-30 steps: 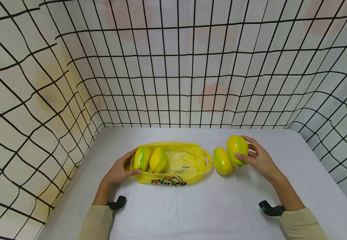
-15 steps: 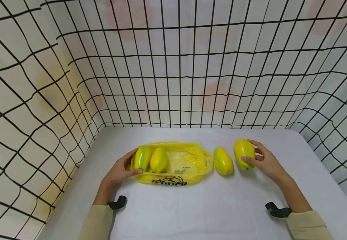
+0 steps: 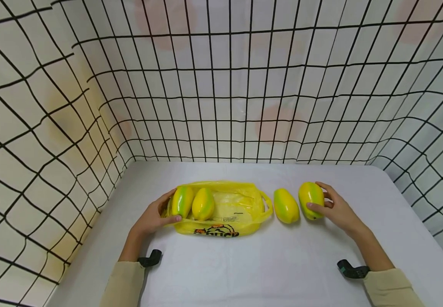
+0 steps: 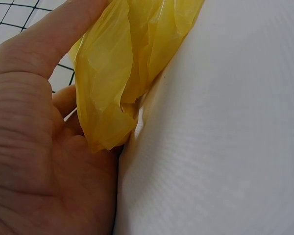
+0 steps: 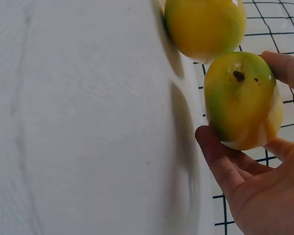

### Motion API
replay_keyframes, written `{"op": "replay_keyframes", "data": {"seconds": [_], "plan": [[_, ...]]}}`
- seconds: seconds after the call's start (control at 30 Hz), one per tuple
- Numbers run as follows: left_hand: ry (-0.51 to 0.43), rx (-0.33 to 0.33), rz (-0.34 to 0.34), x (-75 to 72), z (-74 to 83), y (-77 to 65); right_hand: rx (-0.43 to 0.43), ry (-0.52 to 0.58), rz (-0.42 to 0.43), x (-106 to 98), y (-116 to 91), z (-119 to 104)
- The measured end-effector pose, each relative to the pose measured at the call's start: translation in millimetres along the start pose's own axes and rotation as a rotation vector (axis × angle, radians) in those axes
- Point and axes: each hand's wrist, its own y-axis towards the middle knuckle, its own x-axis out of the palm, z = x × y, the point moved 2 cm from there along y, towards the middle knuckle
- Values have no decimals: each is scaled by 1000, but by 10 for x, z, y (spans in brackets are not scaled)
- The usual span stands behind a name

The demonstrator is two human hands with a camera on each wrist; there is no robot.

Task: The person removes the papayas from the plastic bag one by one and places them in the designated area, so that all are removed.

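Observation:
A yellow plastic bag [image 3: 229,196] with black print lies on its side. My left hand [image 3: 151,218] holds its left end, thumb over the front edge and fingers behind; folds of the bag [image 4: 108,83] fill the grasp in the left wrist view. Two glossy yellow-green mango-like fruits, the left one [image 3: 182,202] and the right one [image 3: 203,204], sit at that end of the bag. To the bag's right, a third such fruit [image 3: 286,206] rests on the table. My right hand [image 3: 335,208] grips a fourth fruit [image 5: 242,100] between thumb and fingers, close over the table beside the third.
A white cloth covers the table [image 3: 244,273]. Black wire grid panels [image 3: 229,85] with pale sheeting behind them stand at the back and both sides. The bag's loop handle [image 3: 267,207] points toward the third fruit.
My right hand has carried its fruit right and down toward the table, opening a gap from the fruit beside it. My left hand keeps its hold on the bag.

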Motion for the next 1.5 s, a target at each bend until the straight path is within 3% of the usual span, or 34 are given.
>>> {"op": "replay_keyframes", "data": {"seconds": [0.53,1.5], "plan": [[2,14,2,-8,-23,6,37,-92,-9,130,26,13],[12,24,6,-3,-33,17,23,-55,-7,130,11,7]]}}
